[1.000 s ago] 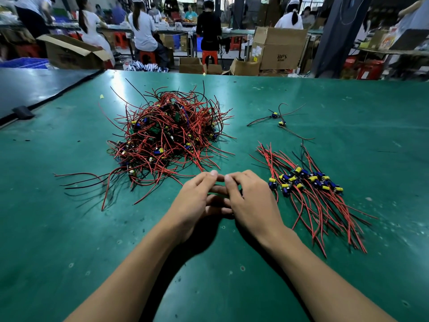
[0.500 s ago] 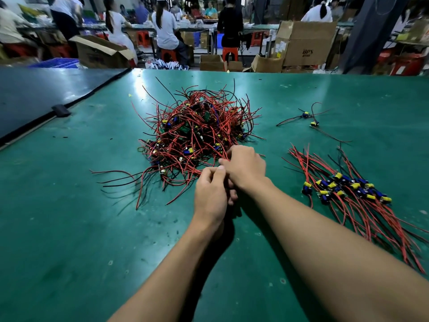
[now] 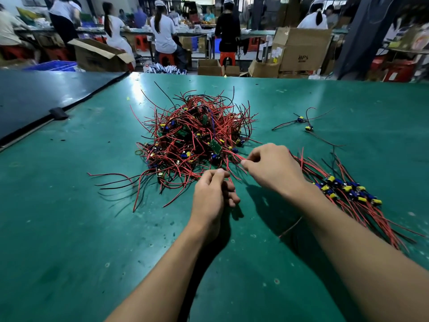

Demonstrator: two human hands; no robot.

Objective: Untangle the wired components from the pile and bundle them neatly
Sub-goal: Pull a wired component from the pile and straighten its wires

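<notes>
The left hand [image 3: 212, 194] and right hand [image 3: 271, 168] sit close together, fingers curled, each pinching thin red wires [image 3: 234, 156] that run into the near edge of the tangled pile [image 3: 195, 140] just beyond them. Beside the right hand lies a straightened row of components [image 3: 343, 189], and two loose components [image 3: 304, 123] lie farther off. Judging by the pile on the worktop [image 3: 69, 228], most of the sorting is left to do.

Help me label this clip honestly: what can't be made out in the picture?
Head view throughout.
- Left hand grip: its own back hides whether it holds a wire.
- Tangled pile: overlapping wires hide the component count.
- Sorted bundle: right forearm and frame edge cut its near ends.
- Carton label: too small to read.
</notes>
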